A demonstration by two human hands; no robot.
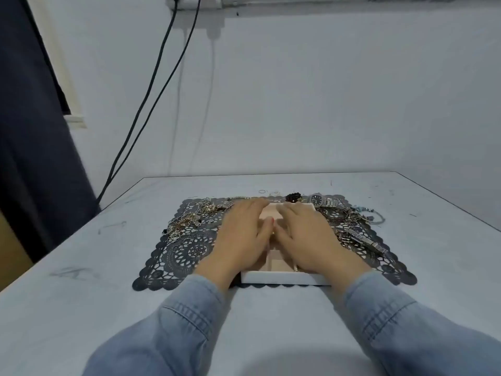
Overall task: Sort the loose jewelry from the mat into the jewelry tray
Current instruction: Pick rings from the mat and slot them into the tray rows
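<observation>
Bright metal on a matt, lace-cut mat

The mat [173, 264] is dark, matt and pierced like lace; whether it is plastic or cloth is unclear. The chains and rings [189, 221] are thin shiny metal, and so is the watch [318, 200]. The tray [282, 278] has smooth white walls and a pale matt lining. The sleeves [187, 308] are faded denim; the table [81, 267] is matt and scuffed.

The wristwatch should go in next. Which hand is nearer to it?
Right. The right hand lies over the tray, just short and left of the wristwatch; the left hand lies beside it, farther left.
</observation>
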